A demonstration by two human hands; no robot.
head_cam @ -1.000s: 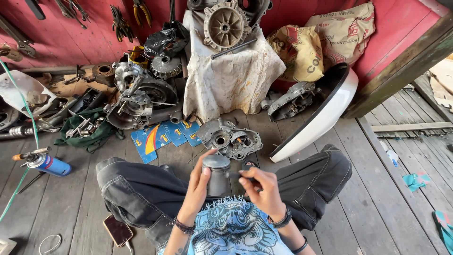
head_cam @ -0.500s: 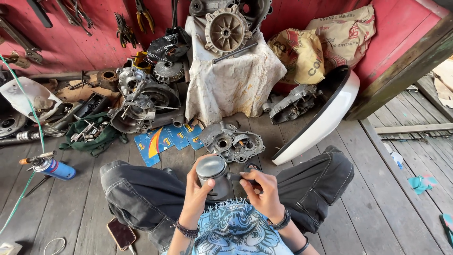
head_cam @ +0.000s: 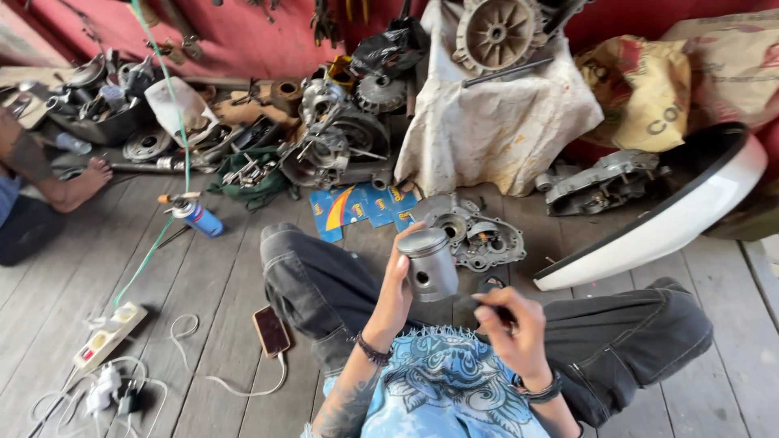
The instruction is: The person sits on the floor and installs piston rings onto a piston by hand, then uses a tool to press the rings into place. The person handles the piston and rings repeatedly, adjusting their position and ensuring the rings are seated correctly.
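Centrally, left hand [head_cam: 395, 294] raised, gripping grey piston [head_cam: 429, 264] upright; right hand [head_cam: 513, 328] curled, pinching small dark part [head_cam: 489, 310].

My right hand [head_cam: 515, 324] hides whatever small dark thing it pinches; my left palm covers the piston's [head_cam: 430, 264] near side.

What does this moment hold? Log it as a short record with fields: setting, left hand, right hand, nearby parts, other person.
setting: person seated cross-legged on a plank floor
left hand: holds a grey piston upright above the lap
right hand: pinches a small dark part, too small to identify, apart from the piston
nearby parts: engine case ahead of the knees, blue cards, white cloth, white panel, phone, blue can
other person: bare foot at far left
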